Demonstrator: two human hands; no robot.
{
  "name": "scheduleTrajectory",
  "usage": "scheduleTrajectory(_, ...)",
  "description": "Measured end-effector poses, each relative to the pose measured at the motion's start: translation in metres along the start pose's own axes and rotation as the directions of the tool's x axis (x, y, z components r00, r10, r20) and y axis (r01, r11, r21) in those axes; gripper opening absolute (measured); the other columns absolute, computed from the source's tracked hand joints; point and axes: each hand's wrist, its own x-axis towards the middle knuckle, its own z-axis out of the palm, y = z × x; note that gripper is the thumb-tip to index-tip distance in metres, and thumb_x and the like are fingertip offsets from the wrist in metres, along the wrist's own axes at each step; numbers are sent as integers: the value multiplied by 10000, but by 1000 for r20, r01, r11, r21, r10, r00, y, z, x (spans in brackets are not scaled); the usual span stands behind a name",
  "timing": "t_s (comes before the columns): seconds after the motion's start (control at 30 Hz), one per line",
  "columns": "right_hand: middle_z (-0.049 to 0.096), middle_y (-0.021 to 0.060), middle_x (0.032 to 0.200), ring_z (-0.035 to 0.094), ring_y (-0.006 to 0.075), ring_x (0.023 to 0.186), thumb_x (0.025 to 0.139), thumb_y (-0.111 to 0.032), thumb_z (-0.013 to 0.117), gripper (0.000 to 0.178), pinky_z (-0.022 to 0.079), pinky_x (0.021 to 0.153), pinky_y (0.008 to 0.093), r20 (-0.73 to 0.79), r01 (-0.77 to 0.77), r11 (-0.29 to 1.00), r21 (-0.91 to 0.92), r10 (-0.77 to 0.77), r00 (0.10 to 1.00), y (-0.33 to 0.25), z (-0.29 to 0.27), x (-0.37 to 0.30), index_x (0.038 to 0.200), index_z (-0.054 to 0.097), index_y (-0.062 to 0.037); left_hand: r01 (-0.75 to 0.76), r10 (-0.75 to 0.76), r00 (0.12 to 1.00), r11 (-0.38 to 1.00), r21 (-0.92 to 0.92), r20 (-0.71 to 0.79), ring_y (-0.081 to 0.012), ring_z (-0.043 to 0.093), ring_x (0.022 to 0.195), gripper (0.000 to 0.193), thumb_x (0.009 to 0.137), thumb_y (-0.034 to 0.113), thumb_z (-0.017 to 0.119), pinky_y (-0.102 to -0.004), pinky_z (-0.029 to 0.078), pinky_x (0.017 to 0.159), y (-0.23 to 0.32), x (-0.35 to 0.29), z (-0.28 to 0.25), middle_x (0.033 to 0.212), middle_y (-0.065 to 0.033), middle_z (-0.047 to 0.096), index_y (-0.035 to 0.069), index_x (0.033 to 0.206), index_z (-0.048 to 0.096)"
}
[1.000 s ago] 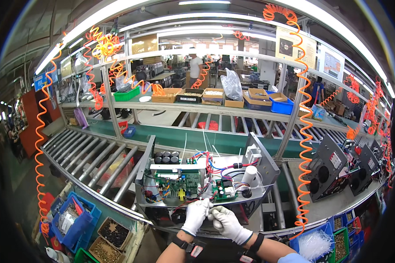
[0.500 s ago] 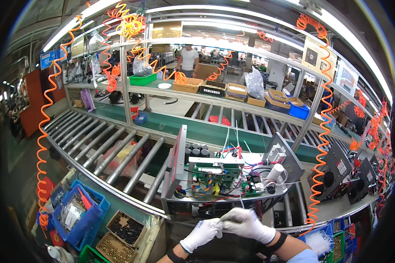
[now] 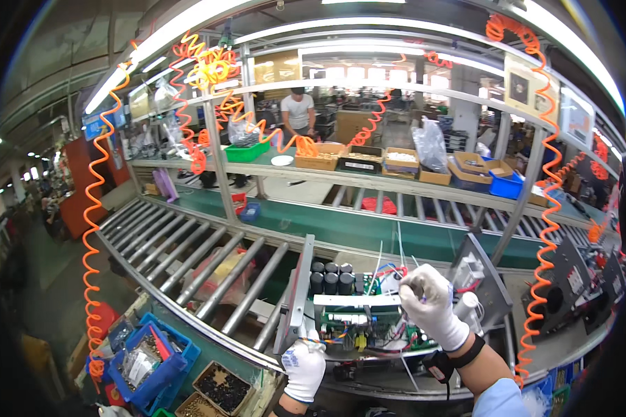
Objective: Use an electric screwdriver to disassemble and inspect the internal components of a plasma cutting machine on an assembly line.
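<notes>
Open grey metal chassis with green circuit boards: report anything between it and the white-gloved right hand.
Nothing visible stands between the white-gloved right hand and the open grey metal chassis; whether they touch, or what the hand hides, is unclear.

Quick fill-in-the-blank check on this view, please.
The left hand and right hand are gloved in ____.
On the open unit, the left side panel is nearest the ____ hand.
The unit's clustered upright cylinders are ____.
The bin just left of the round white plate is ____.

Missing words: white; left; black; green.
</notes>
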Motion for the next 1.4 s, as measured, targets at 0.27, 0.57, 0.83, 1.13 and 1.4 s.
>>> scheduleTrajectory(0.27, 605, 98, 787, 609, 219, 694, 823, -152, 669, 135, 479, 624, 312, 436, -202, 967, 158, 115, 893, 21, 24, 24, 892, 650, -37, -22, 22, 1000, 998, 63, 9, -367, 615, 617, 259, 912, 174, 552, -405, 501, 591, 12, 18, 11, 728, -162, 658, 68, 1145, 595)
scheduleTrajectory(0.57, 591, 81, 769, 593, 165, 739, 825, -149, 649, 129, 461, 667, 289, 611, -385, 909, 161, 215, 762, 24, 34, 30, 850, 640, -23, 337, -354, 933, 924, 182, 65, -246, 586, 549, 138, 895, 160, 531, -337, 472, 553, 71, 22, -14, 650, -98, 607, 60, 829, 600)
scheduleTrajectory(0.83, 629, 142, 805, 630, 300, 792, 825, -258, 587, 224, 491, 700, 372, 793, -264, 962, 71, 106, 601, -5, 58, 60, 884, 635, -47, -274, 204, 959, 845, 459, 197, -307, 578, 811, 88, 785, 79, 585, -379, 482, 671, 137, 67, -69, 847, -129, 596, 75, 858, 634)
scheduleTrajectory(1.13, 658, 48, 835, 637, 102, 639, 939, -255, 602, 271, 500, 524, 201, 974, -890, 455, -11, 206, 93, 22, 61, 77, 1057, 592, -11, -154, 145, 988, 969, 191, 58, -345, 580, 878, 242, 819, 26, 544, -407, 481, 760, 105, 75, -7, 892, -153, 569, 12, 1053, 604)
scheduleTrajectory(1.4, 658, 45, 910, 643, 88, 712, 961, -251, 578, 283, 504, 567, 188, 997, -941, 336, -30, 82, -3, 45, 69, 76, 1100, 565, -5, -35, 20, 989, 994, 102, 144, -379, 526, 1159, 424, 918, 40, 482, -397, 433, 976, 109, 83, -25, 1381, -262, 433, -40, 1334, 449)
